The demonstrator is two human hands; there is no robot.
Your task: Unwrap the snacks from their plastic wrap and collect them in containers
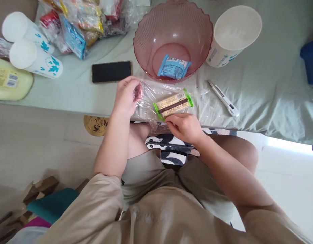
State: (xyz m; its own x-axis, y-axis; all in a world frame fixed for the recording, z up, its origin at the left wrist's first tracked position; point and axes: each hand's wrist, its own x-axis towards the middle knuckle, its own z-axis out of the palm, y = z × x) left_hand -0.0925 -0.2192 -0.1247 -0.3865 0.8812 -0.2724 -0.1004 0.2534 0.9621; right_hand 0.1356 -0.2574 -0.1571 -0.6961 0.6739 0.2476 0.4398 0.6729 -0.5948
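Clear plastic film (149, 98) is spread at the table's front edge and hangs a little over it. My left hand (128, 95) is closed on the left side of this film, its fingers curled in. A wrapped snack bar (173, 103) with bright green ends and a brown stripe lies on the film. My right hand (185, 127) is closed at the bar's near edge, thumb and forefinger pinched by its lower green corner. The pinch seems to be on the film, though the fingertips partly hide it.
Behind stands a pink ribbed bowl (151, 37) holding a blue snack packet (174, 66). To its right are a large paper tub (223, 56) and a box cutter (223, 98). Leftward lie a phone (111, 71), paper cups (44, 62), a yellow bottle (11, 79) and bagged snacks (77, 23).
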